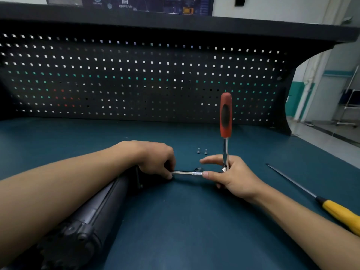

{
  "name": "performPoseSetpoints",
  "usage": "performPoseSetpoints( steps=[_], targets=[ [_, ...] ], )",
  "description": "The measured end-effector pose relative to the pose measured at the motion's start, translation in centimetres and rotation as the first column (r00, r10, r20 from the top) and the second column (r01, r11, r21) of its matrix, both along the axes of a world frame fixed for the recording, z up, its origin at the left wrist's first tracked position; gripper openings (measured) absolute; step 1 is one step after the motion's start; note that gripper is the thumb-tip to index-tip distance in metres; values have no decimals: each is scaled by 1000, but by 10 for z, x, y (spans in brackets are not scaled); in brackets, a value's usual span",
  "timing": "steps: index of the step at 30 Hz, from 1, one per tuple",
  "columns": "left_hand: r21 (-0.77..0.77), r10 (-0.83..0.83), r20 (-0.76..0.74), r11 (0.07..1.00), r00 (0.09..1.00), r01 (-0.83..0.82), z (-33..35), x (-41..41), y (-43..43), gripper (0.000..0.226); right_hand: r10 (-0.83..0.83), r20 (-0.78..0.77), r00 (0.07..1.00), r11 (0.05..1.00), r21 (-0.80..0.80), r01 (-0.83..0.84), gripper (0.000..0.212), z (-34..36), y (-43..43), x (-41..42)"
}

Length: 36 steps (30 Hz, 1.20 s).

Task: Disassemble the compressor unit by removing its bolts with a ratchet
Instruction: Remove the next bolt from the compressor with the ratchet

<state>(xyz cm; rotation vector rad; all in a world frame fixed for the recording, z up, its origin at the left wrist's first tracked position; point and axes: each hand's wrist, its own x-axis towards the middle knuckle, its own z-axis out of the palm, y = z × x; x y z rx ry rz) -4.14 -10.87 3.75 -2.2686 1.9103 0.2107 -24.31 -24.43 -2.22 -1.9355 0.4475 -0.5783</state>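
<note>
Both hands [155, 158] [231, 176] grip ratchet [226, 121] — two bolts [202, 151] loose on bench [185, 221]

Dark cylindrical compressor unit [93, 211] lying on its side along the bench's [194, 230] near-left corner, bolted end cap toward the camera. Ratchet [226, 121] with red-and-black handle standing upright near mid-bench, chrome extension bar [188, 173] running level from its head to the unit's far end. Two removed bolts [202, 151] standing just behind.
</note>
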Motion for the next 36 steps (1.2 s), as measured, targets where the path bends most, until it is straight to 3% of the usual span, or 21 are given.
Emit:
performPoseSetpoints(
  steps=[3,7,10,14,17,23,25,31,34,36],
  targets=[
    [-5,-3,5,1000,1000,3,0,-1,0,17,-3,-72,997,998,-57,-2,29,-5,-6,-1],
    [-10,-5,37,1000,999,5,-1,-3,-1,20,-4,17,1000,994,-109,5,20,-8,-9,3],
    [-6,-14,89,1000,996,14,-3,-4,-2,16,29,127,991,964,-264,6,21,-8,-8,4],
    [18,-8,124,1000,992,6,-3,-5,-2,21,100,141,985,854,-521,-13,17,-11,-14,4],
    [29,5,134,1000,991,-9,-4,-5,-1,33,58,90,994,841,-542,0,17,-14,-20,5],
    [5,-32,111,999,993,31,-4,-6,-1,24,67,56,996,822,-568,-23,19,-14,-23,4],
    [11,-53,107,999,993,52,-3,-8,-2,23,72,16,997,845,-532,-52,7,-12,-21,3],
    [29,-93,115,995,989,91,-1,-9,-3,23,-81,-89,993,932,-361,44,41,-3,-14,7],
    [39,-92,135,995,987,87,-1,-10,-4,24,-95,-144,985,995,-1,96,47,3,-11,10],
    [54,-100,147,994,984,93,-1,-11,-4,26,-81,-218,973,966,222,130,52,7,-10,12]
  ],
)
